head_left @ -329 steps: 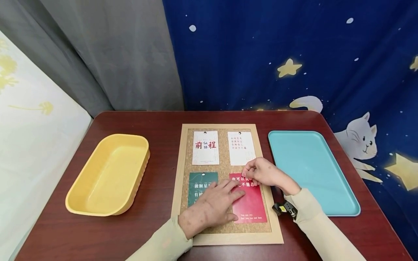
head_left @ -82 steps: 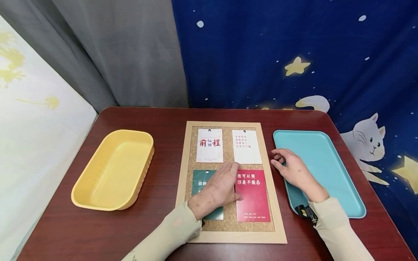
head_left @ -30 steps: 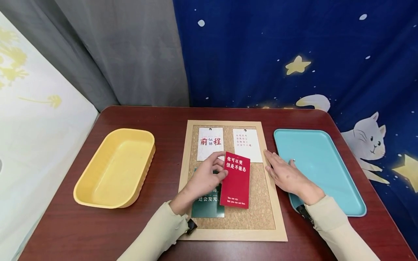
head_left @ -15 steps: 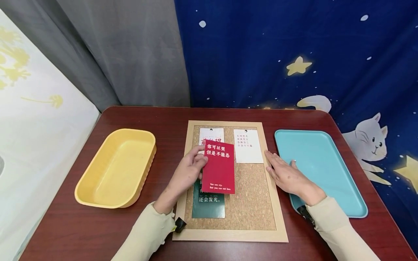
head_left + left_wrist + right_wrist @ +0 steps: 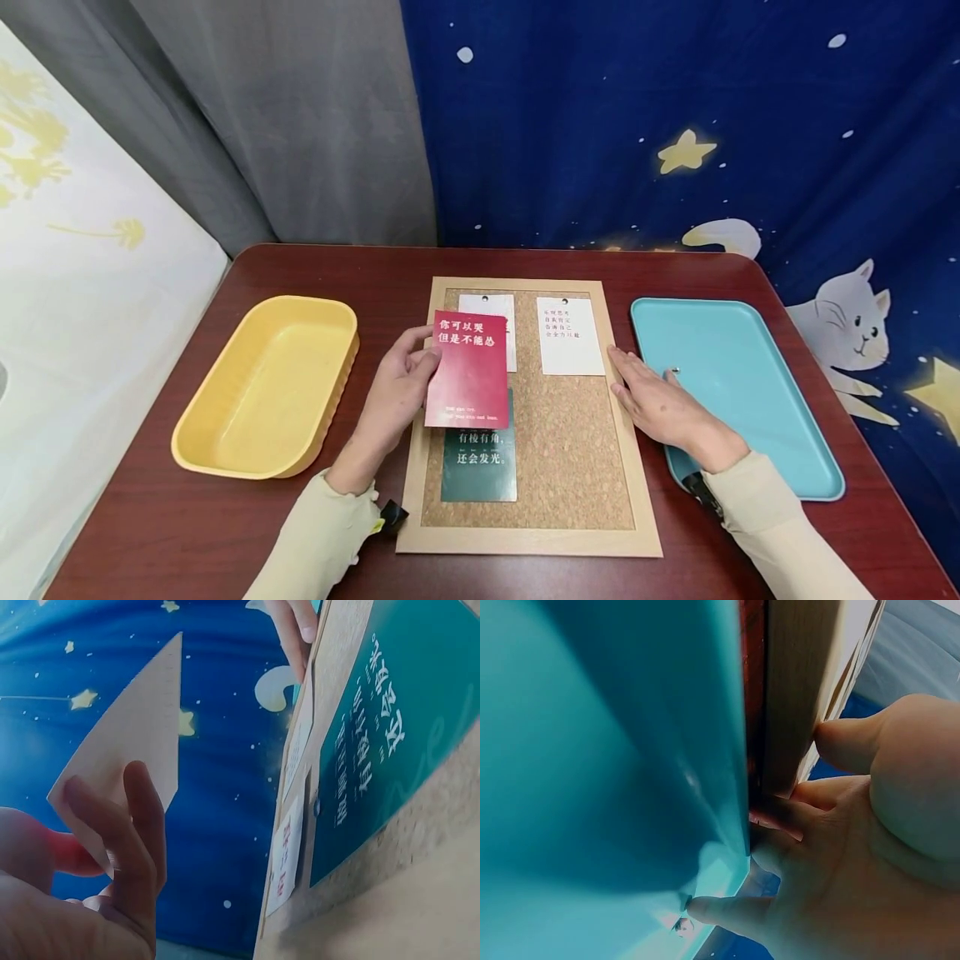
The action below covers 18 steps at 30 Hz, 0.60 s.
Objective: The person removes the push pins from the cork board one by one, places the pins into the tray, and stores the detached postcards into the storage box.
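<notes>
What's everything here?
Table: 1, maroon, centre
Board: 1, tan, on table
White cards: 2, white, on board
Green card: 1, green, on board
Pins: 3, greyish, on cards
Red card: 1, red, over board
Basin: 1, yellow, left
Tray: 1, turquoise, right
Shiny bit: 1, silvery, at tray
Curtains: 2, grey/blue, behind
Backdrop: 1, white, left
Left hand: 1, bare, gripping red card
Right hand: 1, bare, at board
Sleeves: 2, pale, foreground
Gadgets: 2, black, by sleeves

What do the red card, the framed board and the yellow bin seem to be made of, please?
Red card: probably stiff, glossy paper; flat though held at one edge, showing sheen.
Framed board: seemingly matte cork, speckled tan; its smooth, timber-toned frame may be wood.
Yellow bin: likely satin plastic, with rounded corners and a ribbed side.
</notes>
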Tool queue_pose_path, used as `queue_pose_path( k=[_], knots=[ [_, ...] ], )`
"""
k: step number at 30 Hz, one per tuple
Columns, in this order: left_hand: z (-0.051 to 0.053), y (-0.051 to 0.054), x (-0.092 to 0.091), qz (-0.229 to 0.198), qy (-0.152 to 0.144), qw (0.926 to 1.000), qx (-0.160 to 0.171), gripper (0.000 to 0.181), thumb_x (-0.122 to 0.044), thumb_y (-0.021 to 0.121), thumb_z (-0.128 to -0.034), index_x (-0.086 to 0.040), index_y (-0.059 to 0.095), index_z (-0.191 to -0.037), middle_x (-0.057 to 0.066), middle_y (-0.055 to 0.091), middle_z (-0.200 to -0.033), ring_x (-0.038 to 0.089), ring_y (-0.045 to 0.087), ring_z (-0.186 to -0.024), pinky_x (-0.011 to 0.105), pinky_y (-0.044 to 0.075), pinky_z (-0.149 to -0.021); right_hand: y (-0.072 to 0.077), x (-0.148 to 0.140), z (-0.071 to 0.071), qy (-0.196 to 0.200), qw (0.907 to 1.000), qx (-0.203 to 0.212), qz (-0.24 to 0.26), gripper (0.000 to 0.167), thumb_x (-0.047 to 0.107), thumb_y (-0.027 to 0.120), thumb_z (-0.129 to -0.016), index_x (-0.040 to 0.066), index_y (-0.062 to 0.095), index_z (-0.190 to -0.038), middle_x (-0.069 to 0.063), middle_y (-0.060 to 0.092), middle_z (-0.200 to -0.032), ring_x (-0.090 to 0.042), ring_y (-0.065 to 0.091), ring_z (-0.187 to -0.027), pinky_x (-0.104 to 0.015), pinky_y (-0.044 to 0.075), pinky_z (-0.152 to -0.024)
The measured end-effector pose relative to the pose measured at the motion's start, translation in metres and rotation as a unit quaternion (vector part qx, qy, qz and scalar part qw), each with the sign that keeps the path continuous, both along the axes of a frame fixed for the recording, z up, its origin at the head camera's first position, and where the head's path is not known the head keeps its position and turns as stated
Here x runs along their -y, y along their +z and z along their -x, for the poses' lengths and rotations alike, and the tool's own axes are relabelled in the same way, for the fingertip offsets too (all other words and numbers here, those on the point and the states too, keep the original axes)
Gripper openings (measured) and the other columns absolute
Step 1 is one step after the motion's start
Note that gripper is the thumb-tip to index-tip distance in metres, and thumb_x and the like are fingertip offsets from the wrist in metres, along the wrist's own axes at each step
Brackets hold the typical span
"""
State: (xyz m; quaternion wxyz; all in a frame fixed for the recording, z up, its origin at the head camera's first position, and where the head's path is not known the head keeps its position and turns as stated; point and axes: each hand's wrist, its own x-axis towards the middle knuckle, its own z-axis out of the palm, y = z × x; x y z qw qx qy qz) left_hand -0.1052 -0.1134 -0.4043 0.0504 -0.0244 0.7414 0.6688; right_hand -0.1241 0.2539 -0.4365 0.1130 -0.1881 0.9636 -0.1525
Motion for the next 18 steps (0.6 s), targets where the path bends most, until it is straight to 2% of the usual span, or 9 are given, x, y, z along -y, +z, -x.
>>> queue_pose_path(
  k=[11, 18],
  knots=[
    [-0.001, 0.004, 0.023, 0.021, 0.034, 0.9992, -0.001, 0.049, -0.019, 0.052, -0.1095, -0.009, 0.039, -0.156, 0.025, 0.07, -0.129, 0.012, 0.078, -0.089, 0.029, 0.064, -0.077, 0.0, 0.0, 0.0, -0.002, 1.0, 0.006, 0.002, 0.059, 0.025, 0.041, -0.113, 0.002, 0.022, -0.165, -0.024, 0.027, -0.17, -0.046, 0.029, -0.156, -0.08, 0.022, -0.116],
    [-0.001, 0.009, 0.038, 0.044, 0.057, 0.9973, -0.016, 0.053, -0.025, 0.053, -0.1092, -0.011, 0.038, -0.158, 0.02, 0.069, -0.132, 0.006, 0.076, -0.086, 0.026, 0.063, -0.077, 0.0, 0.0, 0.0, -0.003, 0.9999, 0.009, 0.006, 0.059, 0.026, 0.041, -0.114, 0.003, 0.023, -0.165, -0.024, 0.027, -0.17, -0.045, 0.029, -0.156, -0.079, 0.022, -0.117]
  ],
)
